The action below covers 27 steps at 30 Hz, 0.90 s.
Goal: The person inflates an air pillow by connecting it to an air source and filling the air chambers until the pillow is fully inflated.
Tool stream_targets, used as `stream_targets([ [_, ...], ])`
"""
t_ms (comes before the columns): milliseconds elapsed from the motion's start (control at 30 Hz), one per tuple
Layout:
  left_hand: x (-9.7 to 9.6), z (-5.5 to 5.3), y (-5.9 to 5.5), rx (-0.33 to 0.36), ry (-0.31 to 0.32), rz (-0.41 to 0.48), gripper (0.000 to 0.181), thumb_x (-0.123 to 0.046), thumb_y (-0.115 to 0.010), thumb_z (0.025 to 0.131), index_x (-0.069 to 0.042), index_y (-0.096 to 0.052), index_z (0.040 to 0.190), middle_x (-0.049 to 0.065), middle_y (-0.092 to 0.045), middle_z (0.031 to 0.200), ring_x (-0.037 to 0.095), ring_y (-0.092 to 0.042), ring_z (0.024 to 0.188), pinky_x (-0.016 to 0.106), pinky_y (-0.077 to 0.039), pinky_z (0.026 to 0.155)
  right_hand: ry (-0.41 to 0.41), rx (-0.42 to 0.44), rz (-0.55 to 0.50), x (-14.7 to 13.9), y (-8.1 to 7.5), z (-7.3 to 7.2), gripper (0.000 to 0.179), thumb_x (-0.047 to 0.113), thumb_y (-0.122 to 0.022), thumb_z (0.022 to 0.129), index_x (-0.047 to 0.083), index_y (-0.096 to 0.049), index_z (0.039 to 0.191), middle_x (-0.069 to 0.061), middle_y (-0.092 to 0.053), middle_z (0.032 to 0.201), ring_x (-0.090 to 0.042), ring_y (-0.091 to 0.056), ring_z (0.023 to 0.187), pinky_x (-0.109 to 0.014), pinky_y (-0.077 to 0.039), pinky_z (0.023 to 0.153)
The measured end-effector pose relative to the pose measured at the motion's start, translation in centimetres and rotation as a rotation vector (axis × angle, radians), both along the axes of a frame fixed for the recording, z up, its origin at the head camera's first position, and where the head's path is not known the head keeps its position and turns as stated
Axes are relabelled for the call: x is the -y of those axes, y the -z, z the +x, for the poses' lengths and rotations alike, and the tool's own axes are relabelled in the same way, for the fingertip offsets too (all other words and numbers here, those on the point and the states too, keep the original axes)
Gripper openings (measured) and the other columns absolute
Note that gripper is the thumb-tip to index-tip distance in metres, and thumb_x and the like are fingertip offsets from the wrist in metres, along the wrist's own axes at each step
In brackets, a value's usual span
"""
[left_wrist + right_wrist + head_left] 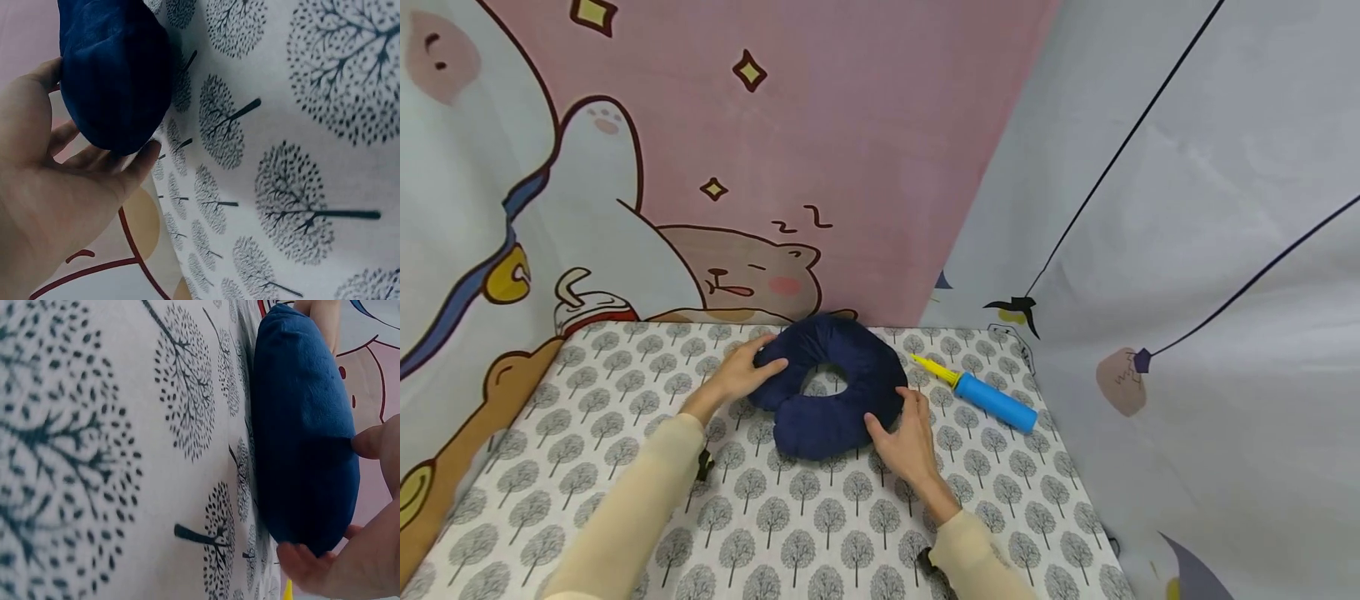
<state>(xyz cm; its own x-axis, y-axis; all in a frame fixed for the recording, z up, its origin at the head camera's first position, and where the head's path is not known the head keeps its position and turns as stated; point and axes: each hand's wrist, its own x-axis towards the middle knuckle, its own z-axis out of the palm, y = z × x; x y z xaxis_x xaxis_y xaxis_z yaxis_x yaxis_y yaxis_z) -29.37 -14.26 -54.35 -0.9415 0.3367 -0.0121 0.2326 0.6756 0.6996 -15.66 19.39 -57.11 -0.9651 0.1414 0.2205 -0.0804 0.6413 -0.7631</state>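
Note:
A dark blue U-shaped neck pillow (868, 358) lies on the tree-print cloth, its two ends close together at the left front. My left hand (743, 372) holds its left side, thumb on top. In the left wrist view, the fingers of that hand (69, 181) curl around the pillow's rounded end (115, 75). On the right, my right hand (910, 437) grips the outer edge. The right wrist view has the thumb of this hand (356, 562) pressing into the pillow (306, 431) and the fingertips at its lower edge.
A blue hand pump (996, 402) with a yellow nozzle lies to the right of the pillow. The tree-print cloth (797, 550) covers the table. A printed cartoon curtain (865, 167) hangs behind, and a pale one (1210, 275) hangs along the right side.

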Motion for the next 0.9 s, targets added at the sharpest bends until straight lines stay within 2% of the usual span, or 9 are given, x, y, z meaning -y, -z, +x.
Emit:
stream_targets([
  [133, 0.0, 0.1, 0.2, 0.015, -0.015, 0.002, 0.078, -0.051, -0.064, 0.114, -0.011, -0.038, 0.176, 0.03, -0.044, 0.176, 0.059, -0.044, 0.16, 0.077, -0.038, 0.128, -0.002, 0.003, -0.011, 0.2, 0.2, -0.3, 0.074, 0.039, -0.082, 0.101, 0.003, -0.054, 0.159, -0.028, -0.049, 0.159, -0.046, -0.063, 0.135, -0.064, -0.055, 0.111],
  [233, 0.0, 0.5, 0.1, 0.011, -0.025, 0.024, 0.078, -0.049, -0.065, 0.114, -0.011, -0.039, 0.176, 0.03, -0.044, 0.176, 0.059, -0.047, 0.158, 0.077, -0.041, 0.127, -0.022, 0.015, -0.028, -0.1, 0.1, -0.5, 0.072, 0.036, -0.083, 0.101, 0.004, -0.053, 0.159, -0.026, -0.05, 0.157, -0.036, -0.066, 0.113, -0.051, -0.059, 0.097],
  [300, 0.1, 0.9, 0.0, -0.003, -0.027, 0.046, 0.076, -0.045, -0.067, 0.113, -0.008, -0.041, 0.175, 0.031, -0.048, 0.173, 0.058, -0.053, 0.153, 0.075, -0.046, 0.124, -0.044, 0.034, -0.042, -0.5, 0.0, -0.7, 0.073, 0.035, -0.083, 0.102, 0.004, -0.053, 0.16, -0.025, -0.051, 0.155, -0.029, -0.063, 0.1, -0.04, -0.056, 0.085],
  [367, 0.2, 1.5, -0.1, -0.015, -0.031, 0.061, 0.075, -0.042, -0.069, 0.113, -0.006, -0.043, 0.173, 0.032, -0.052, 0.17, 0.058, -0.058, 0.149, 0.073, -0.05, 0.12, -0.062, 0.061, -0.063, -1.0, -0.2, -0.9, 0.073, 0.035, -0.082, 0.103, 0.005, -0.051, 0.162, -0.023, -0.051, 0.155, -0.026, -0.062, 0.095, -0.034, -0.054, 0.08],
  [433, 0.3, 2.2, -0.2, -0.011, -0.043, 0.077, 0.075, -0.041, -0.07, 0.112, -0.005, -0.044, 0.172, 0.032, -0.053, 0.169, 0.057, -0.06, 0.147, 0.071, -0.053, 0.117, -0.079, 0.077, -0.08, -1.4, -0.4, -1.3, 0.073, 0.034, -0.081, 0.103, 0.006, -0.051, 0.164, -0.023, -0.052, 0.157, -0.029, -0.065, 0.104, -0.035, -0.057, 0.083],
  [533, 0.5, 3.6, -0.3, -0.011, -0.069, 0.092, 0.075, -0.041, -0.072, 0.111, -0.004, -0.047, 0.17, 0.032, -0.054, 0.167, 0.057, -0.062, 0.145, 0.069, -0.058, 0.113, -0.1, 0.095, -0.122, -2.0, -0.7, -1.8, 0.073, 0.03, -0.08, 0.104, 0.009, -0.05, 0.167, -0.023, -0.052, 0.164, -0.04, -0.068, 0.125, -0.049, -0.064, 0.097],
  [600, 0.6, 4.8, -0.3, -0.012, -0.095, 0.1, 0.076, -0.042, -0.075, 0.109, -0.004, -0.048, 0.169, 0.031, -0.055, 0.167, 0.056, -0.065, 0.143, 0.067, -0.06, 0.11, -0.114, 0.106, -0.148, -2.4, -0.7, -2.2, 0.073, 0.028, -0.079, 0.104, 0.01, -0.05, 0.168, -0.022, -0.049, 0.17, -0.045, -0.065, 0.138, -0.058, -0.064, 0.104],
  [733, 0.6, 7.3, 0.0, -0.017, -0.149, 0.127, 0.078, -0.04, -0.08, 0.106, -0.001, -0.051, 0.167, 0.031, -0.059, 0.161, 0.053, -0.07, 0.135, 0.063, -0.063, 0.105, -0.157, 0.117, -0.179, -3.0, -0.4, -3.2, 0.07, 0.022, -0.074, 0.105, 0.011, -0.049, 0.17, -0.02, -0.044, 0.177, -0.047, -0.06, 0.148, -0.06, -0.059, 0.114],
  [900, 0.0, 10.6, 0.0, -0.01, -0.211, 0.16, 0.08, -0.038, -0.084, 0.103, -0.001, -0.05, 0.165, 0.03, -0.06, 0.153, 0.049, -0.07, 0.13, 0.062, -0.06, 0.105, -0.213, 0.09, -0.225, -3.5, -0.3, -4.5, 0.063, 0.013, -0.07, 0.106, 0.008, -0.053, 0.167, -0.023, -0.043, 0.178, -0.05, -0.055, 0.155, -0.061, -0.053, 0.124],
])
